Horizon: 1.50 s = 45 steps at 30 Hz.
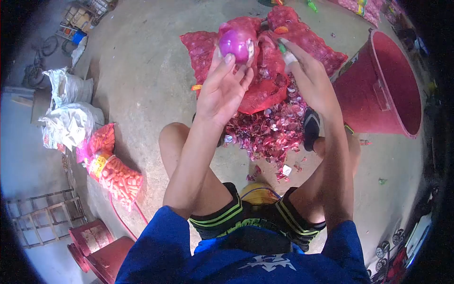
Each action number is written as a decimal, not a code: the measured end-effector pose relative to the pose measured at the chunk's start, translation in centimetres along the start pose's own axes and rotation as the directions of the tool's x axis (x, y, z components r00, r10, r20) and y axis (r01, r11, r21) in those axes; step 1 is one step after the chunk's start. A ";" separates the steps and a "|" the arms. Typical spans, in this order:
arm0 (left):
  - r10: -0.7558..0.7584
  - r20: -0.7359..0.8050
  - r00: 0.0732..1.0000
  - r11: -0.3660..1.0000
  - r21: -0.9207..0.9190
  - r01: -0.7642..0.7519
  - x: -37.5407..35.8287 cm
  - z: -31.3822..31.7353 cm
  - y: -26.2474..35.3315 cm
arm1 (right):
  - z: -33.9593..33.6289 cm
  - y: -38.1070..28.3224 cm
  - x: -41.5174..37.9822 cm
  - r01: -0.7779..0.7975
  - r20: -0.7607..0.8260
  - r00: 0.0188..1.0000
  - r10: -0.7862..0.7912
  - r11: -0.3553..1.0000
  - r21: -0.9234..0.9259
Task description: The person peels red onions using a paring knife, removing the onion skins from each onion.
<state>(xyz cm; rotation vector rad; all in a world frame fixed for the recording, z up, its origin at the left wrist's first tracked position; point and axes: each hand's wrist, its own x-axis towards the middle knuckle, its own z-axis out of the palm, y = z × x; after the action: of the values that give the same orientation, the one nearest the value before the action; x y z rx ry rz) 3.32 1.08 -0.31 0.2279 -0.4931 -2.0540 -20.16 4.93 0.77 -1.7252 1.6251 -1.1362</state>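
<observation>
My left hand [224, 87] is raised, its fingers curled round a shiny peeled red onion [235, 46] with a pale, rough patch on its right side. To the right, my right hand [307, 75] has its fingers bent together on a small green object [282, 48], mostly hidden. A white wrapping [289, 58] covers one of its digits. Below and behind both hands lie red mesh sacks of onions [198, 52], one with its loose red netting [265, 94] spread towards me. A heap of dry onion skins [269, 130] covers the floor between my feet.
A large red tub [378, 90] leans at the right. At the left stand white sacks [73, 120] and a clear bag of carrots [118, 175]. Red containers [101, 251] lie at lower left. More mesh sacks [362, 9] are at the far right.
</observation>
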 end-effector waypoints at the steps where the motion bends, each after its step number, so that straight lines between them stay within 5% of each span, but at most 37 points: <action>1: 0.006 -0.050 0.999 1.000 -0.003 -0.006 0.2 -0.5 0.1 | 0.0 -0.3 -0.3 0.082 0.024 0.996 -0.082 0.996 0.040; 5: 0.123 -0.091 0.988 0.986 0.120 -0.112 0.4 -1.8 -0.3 | 0.6 -2.1 -0.9 0.277 0.050 0.956 -0.288 0.947 0.160; 9: 0.133 -0.061 0.989 0.982 0.141 -0.124 0.5 -1.7 -0.6 | 1.6 -1.9 -0.9 0.396 -0.019 0.918 -0.396 0.914 0.093; 16: 0.139 -0.030 0.990 0.979 0.152 -0.133 0.6 -1.2 -0.7 | 1.7 -2.3 -1.1 0.393 -0.010 0.919 -0.393 0.919 0.037; 19: 0.186 -0.027 0.982 0.950 0.259 -0.173 0.8 0.5 -0.9 | 2.0 -1.7 -1.0 0.259 -0.067 0.965 -0.252 0.955 0.143; 21: 0.212 0.004 0.977 0.932 0.302 -0.203 0.6 0.8 -1.0 | 1.5 -1.1 -1.0 -0.008 0.020 1.000 0.002 0.957 0.290; 27: 0.269 -0.039 0.962 0.915 0.324 -0.242 0.5 -0.1 -1.0 | 0.8 -2.3 -1.5 0.197 0.081 0.971 -0.224 0.947 0.253; 40: 0.298 0.000 0.954 0.913 0.291 -0.285 0.5 -0.7 -0.7 | 1.6 -2.1 -1.4 0.301 0.025 0.951 -0.307 0.944 0.139; 43: 0.308 -0.019 0.951 0.889 0.362 -0.281 0.6 0.2 -1.0 | 1.9 -2.2 -1.3 0.219 -0.029 0.976 -0.217 0.963 0.159; 45: 0.314 -0.017 0.949 0.873 0.399 -0.282 0.6 0.5 -1.1 | 1.2 -2.0 -1.1 -0.175 0.135 0.982 0.131 0.899 0.402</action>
<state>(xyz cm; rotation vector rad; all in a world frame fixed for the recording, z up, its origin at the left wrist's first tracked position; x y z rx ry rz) 1.96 1.14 -0.28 0.4446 -0.8364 -1.6223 -17.95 6.05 1.54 -1.3360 1.3144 -1.1883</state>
